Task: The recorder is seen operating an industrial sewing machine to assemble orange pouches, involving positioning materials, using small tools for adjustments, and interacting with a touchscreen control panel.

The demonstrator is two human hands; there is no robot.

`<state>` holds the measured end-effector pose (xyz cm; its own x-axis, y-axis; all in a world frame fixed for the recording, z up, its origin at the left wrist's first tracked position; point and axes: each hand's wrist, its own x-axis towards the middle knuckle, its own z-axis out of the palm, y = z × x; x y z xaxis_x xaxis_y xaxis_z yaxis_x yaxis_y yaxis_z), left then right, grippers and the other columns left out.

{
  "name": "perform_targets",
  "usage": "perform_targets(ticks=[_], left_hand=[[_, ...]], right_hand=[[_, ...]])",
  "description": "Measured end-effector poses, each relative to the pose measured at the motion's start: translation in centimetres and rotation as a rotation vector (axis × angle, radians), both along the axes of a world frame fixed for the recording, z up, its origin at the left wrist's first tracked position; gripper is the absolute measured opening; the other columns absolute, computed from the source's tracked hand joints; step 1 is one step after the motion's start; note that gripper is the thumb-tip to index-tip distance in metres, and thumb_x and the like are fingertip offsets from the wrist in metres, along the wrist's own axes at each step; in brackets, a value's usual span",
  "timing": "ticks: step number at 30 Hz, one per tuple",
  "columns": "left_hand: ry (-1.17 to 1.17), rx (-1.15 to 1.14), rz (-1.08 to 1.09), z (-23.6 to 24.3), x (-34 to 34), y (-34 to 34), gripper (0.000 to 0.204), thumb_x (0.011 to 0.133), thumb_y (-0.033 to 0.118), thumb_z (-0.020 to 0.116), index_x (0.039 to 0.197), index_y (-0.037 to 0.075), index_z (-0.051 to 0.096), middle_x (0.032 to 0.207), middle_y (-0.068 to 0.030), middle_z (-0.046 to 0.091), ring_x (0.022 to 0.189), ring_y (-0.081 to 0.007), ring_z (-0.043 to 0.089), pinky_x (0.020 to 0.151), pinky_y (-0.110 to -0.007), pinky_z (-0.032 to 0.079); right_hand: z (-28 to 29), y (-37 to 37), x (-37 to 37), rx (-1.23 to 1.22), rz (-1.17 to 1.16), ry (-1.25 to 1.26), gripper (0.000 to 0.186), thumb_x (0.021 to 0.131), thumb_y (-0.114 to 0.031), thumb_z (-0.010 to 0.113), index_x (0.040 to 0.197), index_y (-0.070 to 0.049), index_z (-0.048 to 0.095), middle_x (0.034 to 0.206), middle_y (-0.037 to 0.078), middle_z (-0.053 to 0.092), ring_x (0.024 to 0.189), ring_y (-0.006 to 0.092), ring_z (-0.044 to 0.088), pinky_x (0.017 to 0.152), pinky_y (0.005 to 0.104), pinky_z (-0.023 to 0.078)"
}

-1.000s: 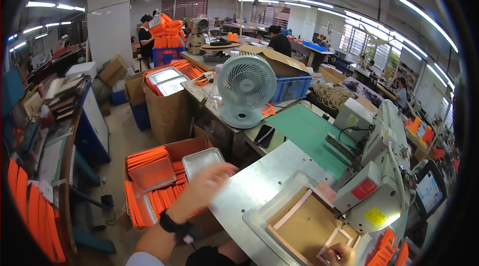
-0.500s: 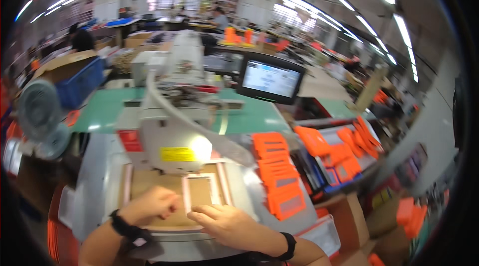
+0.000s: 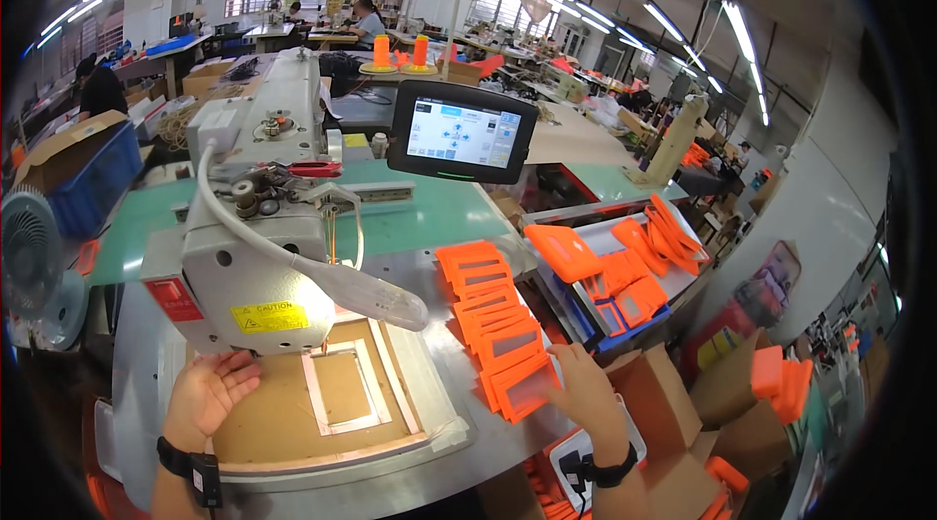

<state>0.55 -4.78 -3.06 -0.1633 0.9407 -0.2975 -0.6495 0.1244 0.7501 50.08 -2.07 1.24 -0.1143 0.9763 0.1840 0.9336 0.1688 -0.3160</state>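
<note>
My left hand [image 3: 211, 391] is palm up with its fingers loosely apart and nothing in it, at the left edge of a tan board [image 3: 268, 420]. A small rectangular frame [image 3: 318, 393] with pale edges is fixed on that board, below the head of a grey sewing machine [image 3: 239, 276]. My right hand [image 3: 588, 391] reaches to the near end of a row of overlapping orange pieces [image 3: 485, 307] with rectangular windows. Its thumb and fingers are apart at the edge of the nearest piece [image 3: 527, 387]; I cannot tell whether they touch it.
A touchscreen [image 3: 462, 135] stands behind the machine. To the right are a tray [image 3: 656, 320] of orange pieces and cardboard boxes [image 3: 656, 403]. A fan [image 3: 37, 237] and a blue crate [image 3: 96, 183] stand at left. Other people are at the far tables.
My right hand has left the small frame and moved right to the orange row. My left hand has moved left and opened, palm up. The view has swung right.
</note>
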Motion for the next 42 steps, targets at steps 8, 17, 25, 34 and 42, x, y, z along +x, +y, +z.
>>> perform_targets(ticks=[8,17,25,34,42], left_hand=[[0.493,0.168,0.065,-0.7,0.5,-0.1,0.027,0.097,0.009,0.053,0.122,-0.002,0.055,0.115,-0.0162,0.063,0.099,-0.0293,0.067,0.086,-0.039,0.055],[1.505,0.427,-0.481,3.0,3.7,-2.6,0.032,0.089,0.009,0.058,0.118,-0.003,0.066,0.133,-0.0181,0.059,0.118,-0.0320,0.058,0.100,-0.042,0.046],[1.906,0.550,-0.703,1.9,4.7,-2.3,0.057,0.094,0.027,0.061,0.145,0.007,0.046,0.153,-0.0180,0.039,0.141,-0.0366,0.036,0.113,-0.053,0.032],[1.932,0.474,-0.717,1.7,4.1,-2.5,0.059,0.095,0.029,0.060,0.148,0.009,0.042,0.157,-0.0155,0.035,0.144,-0.0362,0.032,0.116,-0.054,0.027],[1.943,0.495,-0.624,2.2,4.9,-2.5,0.058,0.092,0.028,0.063,0.144,0.008,0.046,0.151,-0.0154,0.042,0.138,-0.0326,0.040,0.111,-0.052,0.032]], right_hand=[[-3.1,0.1,0.2,0.168,-0.096,0.075,0.063,0.071,-0.020,0.084,0.123,-0.001,0.055,0.107,0.019,0.063,0.096,0.0355,0.061,0.084,0.0404,0.049],[4.7,-0.4,-0.6,-0.241,0.010,0.720,0.009,0.088,-0.007,0.070,0.089,0.002,0.066,0.070,-0.007,0.054,0.063,0.0009,0.044,0.054,0.0219,0.036],[4.3,8.6,-13.3,-0.433,0.726,0.377,0.015,0.092,-0.012,0.065,0.103,-0.003,0.067,0.076,-0.001,0.058,0.066,0.0072,0.052,0.057,0.0252,0.042],[-1.5,11.7,-23.7,-0.152,0.893,0.256,0.044,0.076,-0.007,0.078,0.116,-0.001,0.061,0.094,0.014,0.065,0.086,0.0284,0.064,0.080,0.0371,0.053],[-1.5,10.5,-23.4,-0.332,0.765,0.218,0.050,0.074,0.001,0.078,0.121,-0.004,0.065,0.104,0.012,0.069,0.093,0.0243,0.066,0.082,0.0360,0.053]])
